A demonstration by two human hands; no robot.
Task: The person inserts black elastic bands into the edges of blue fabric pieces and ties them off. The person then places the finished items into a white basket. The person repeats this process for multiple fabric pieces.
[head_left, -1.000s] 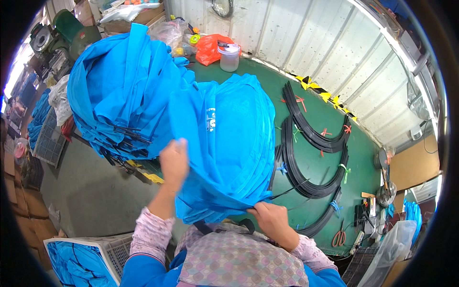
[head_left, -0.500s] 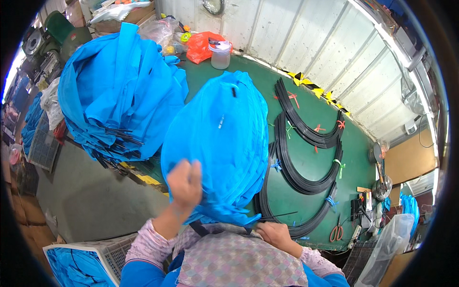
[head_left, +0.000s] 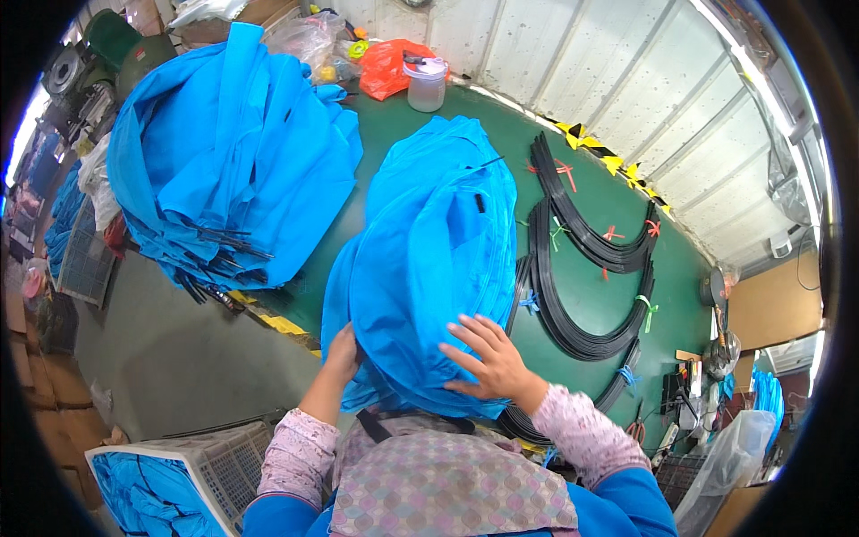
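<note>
A heap of blue fabric [head_left: 420,259] lies in front of me on the green table, its layers forming a rounded, oblong shape. A small black patch shows near its top, and one thin black rod end pokes out there. At the heap's left edge, my left hand [head_left: 344,356] is closed on the fabric, its fingertips partly hidden by the cloth. My right hand [head_left: 490,365] rests on the near right part of the heap with its fingers spread. Beyond on the left sits a larger pile of blue fabric [head_left: 233,161] with black rod ends at its lower edge.
Curved bundles of thin black rods [head_left: 582,336], tied with coloured strips, lie on the green table [head_left: 591,277] at right. A lidded jar [head_left: 427,85] and a red plastic bag [head_left: 386,70] stand at the back. Lower left holds a crate [head_left: 210,465]; scissors [head_left: 636,428] lie right.
My right hand has moved from the heap's near edge up onto the fabric, fingers spreading. My left hand has lowered to the left edge. A fabric layer has shifted, and a rod end now shows.
</note>
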